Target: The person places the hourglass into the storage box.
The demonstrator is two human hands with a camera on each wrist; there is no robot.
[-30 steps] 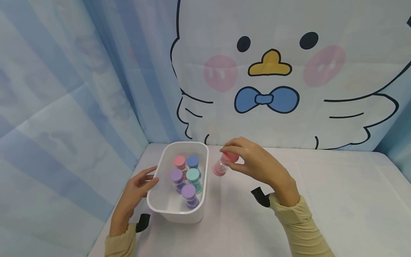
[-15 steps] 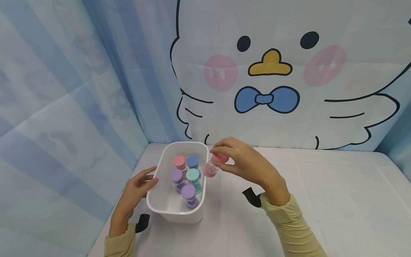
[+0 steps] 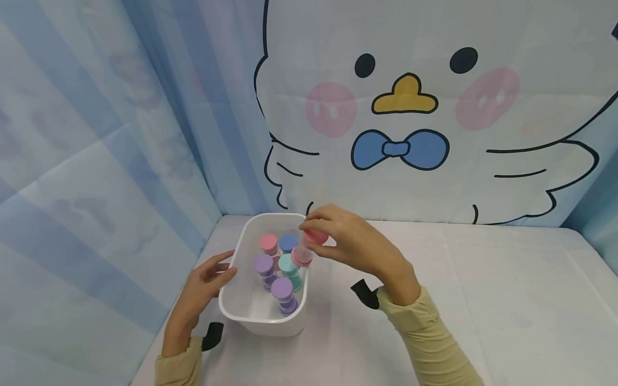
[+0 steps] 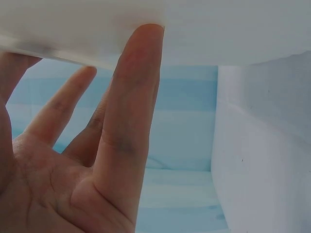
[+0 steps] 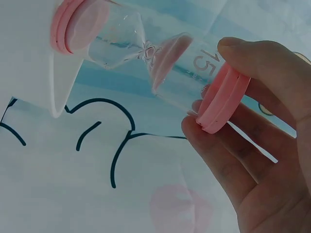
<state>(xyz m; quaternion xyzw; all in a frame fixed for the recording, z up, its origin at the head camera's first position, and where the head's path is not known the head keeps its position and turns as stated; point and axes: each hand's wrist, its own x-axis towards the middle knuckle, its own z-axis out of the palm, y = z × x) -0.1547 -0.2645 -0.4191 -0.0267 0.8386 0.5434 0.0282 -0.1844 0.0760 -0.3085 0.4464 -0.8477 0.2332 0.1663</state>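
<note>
My right hand [image 3: 354, 241] pinches a pink sand timer [image 5: 165, 63] by its upper pink cap, fingers on one side and thumb on the other. The timer is tilted, its lower end over the right rim of a white plastic bin [image 3: 227, 308]. The number 15 shows on its glass. Inside the bin stand a pink sand timer [image 3: 269, 244], a blue one [image 3: 288, 242], a teal one [image 3: 288, 264] and two purple ones [image 3: 264, 265]. With fairly straight fingers, my left hand [image 3: 205, 284] touches the bin's left wall; its fingertips [image 4: 148, 36] meet the white plastic.
The bin stands on a white-covered table [image 3: 458, 300], near its left edge. A blue striped curtain [image 3: 96, 187] hangs along the left. Behind the table is a cloth backdrop [image 3: 396, 187] printed with a cartoon bird.
My right hand has moved left with the pink sand timer, from beside the bin to over its right rim. My left hand has stayed on the bin.
</note>
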